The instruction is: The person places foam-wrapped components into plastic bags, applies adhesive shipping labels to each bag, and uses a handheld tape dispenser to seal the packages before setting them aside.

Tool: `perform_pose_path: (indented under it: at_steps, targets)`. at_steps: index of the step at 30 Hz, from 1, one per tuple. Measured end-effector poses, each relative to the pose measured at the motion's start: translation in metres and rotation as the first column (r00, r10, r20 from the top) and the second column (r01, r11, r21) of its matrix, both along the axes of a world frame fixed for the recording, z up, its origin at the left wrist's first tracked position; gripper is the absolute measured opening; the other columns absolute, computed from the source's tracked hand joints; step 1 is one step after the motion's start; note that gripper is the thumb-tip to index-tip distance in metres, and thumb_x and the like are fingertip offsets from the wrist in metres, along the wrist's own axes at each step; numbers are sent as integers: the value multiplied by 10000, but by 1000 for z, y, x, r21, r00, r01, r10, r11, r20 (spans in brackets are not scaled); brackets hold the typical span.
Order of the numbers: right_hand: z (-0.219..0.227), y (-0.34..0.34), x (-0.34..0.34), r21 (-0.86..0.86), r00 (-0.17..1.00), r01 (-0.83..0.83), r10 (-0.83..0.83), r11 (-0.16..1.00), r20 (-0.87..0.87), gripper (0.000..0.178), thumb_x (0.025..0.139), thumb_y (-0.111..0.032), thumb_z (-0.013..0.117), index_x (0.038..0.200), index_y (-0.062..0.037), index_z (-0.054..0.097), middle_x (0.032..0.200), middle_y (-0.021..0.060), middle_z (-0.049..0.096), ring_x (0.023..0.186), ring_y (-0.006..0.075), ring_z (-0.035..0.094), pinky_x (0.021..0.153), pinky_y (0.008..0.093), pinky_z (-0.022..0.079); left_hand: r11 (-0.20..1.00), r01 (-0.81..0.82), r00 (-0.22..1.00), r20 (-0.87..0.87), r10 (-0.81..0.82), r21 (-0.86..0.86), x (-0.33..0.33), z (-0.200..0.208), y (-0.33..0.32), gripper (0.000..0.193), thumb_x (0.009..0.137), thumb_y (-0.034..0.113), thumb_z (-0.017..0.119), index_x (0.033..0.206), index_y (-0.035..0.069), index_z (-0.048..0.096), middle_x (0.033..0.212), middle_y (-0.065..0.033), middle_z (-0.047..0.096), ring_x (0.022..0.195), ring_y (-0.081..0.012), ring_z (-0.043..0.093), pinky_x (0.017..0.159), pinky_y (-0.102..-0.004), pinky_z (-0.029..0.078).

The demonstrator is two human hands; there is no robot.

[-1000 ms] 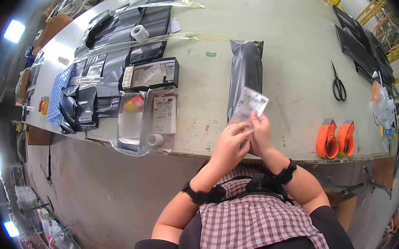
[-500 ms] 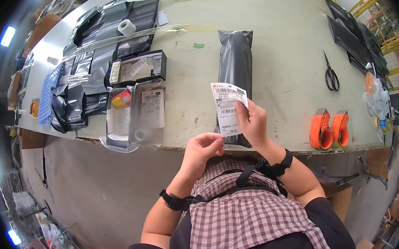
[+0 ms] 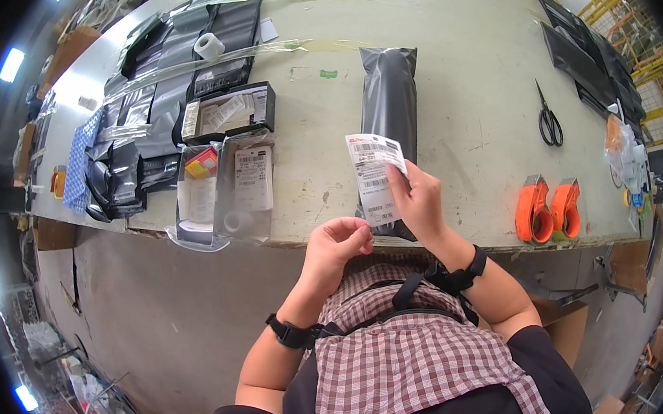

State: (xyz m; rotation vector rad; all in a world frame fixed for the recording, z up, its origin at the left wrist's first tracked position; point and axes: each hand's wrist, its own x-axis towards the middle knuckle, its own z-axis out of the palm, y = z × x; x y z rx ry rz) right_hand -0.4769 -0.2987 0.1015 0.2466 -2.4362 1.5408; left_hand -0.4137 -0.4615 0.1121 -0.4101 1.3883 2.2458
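A white shipping label (image 3: pixel 376 173) with printed text and barcodes is pinched between the thumb and fingers of my right hand (image 3: pixel 419 199), held at its right edge. Close to the label's lower left corner, my left hand (image 3: pixel 338 247) is closed in a pinch. Whether its fingertips grip that corner or a small scrap is too small to tell. Under the label and my right hand lies a long black plastic mailer parcel (image 3: pixel 389 95), upright in the view on the table. Its lower part is partly covered by the label and hand.
Orange tape dispensers (image 3: pixel 536 217) and black scissors (image 3: pixel 549 121) lie to the right. On the left are a black box of papers (image 3: pixel 265 118), clear trays with labels (image 3: pixel 226 216) and several black mailers (image 3: pixel 172 102). A white roll (image 3: pixel 209 46) rests on them. The table's front edge (image 3: pixel 469 248) runs just before me.
The label has shifted very slightly left in the picture, together with the parcel and table items. My two hands keep nearly the same pose and grip.
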Motion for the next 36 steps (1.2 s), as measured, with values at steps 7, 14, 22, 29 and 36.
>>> perform_pose_path:
  at_steps: [7,14,22,29,36]
  targets:
    - [13,3,6,268,931,-141,219,953,-291,282,783,-125,637,1041,-17,599,953,130,602,754,254,588,670,338,466,1000,14,999,-36,-13,16,0,6,5,109,831,100,630,875,6,597,755,-22,598,646,-84,558,605,-197,460]
    - [40,18,35,-362,844,-361,466,859,265,160,829,-72,611,956,21,644,943,115,642,835,148,622,717,249,499,999,-34,998,-55,36,38,-3,8,11,159,827,165,648,868,14,617,732,-3,593,654,-67,522,620,-194,419]
    - [33,12,40,-373,872,-346,442,861,210,208,807,42,587,1011,42,628,1012,127,617,922,162,606,809,251,504,993,-119,986,-117,115,-22,-2,13,14,113,844,123,626,878,19,597,762,-13,600,638,-64,538,571,-172,423]
    - [31,10,39,-527,799,-271,494,805,342,134,826,-10,606,943,48,633,958,90,628,882,130,601,780,232,500,990,-131,984,-123,125,-43,3,9,11,89,838,101,629,852,23,588,773,-13,605,655,-52,537,582,-165,418]
    - [21,12,32,-465,743,-294,506,835,438,170,852,-96,609,946,46,604,835,62,636,764,77,584,683,203,479,979,-116,982,-170,87,-170,4,16,12,88,834,95,632,855,19,591,784,6,606,692,-36,534,622,-165,422]
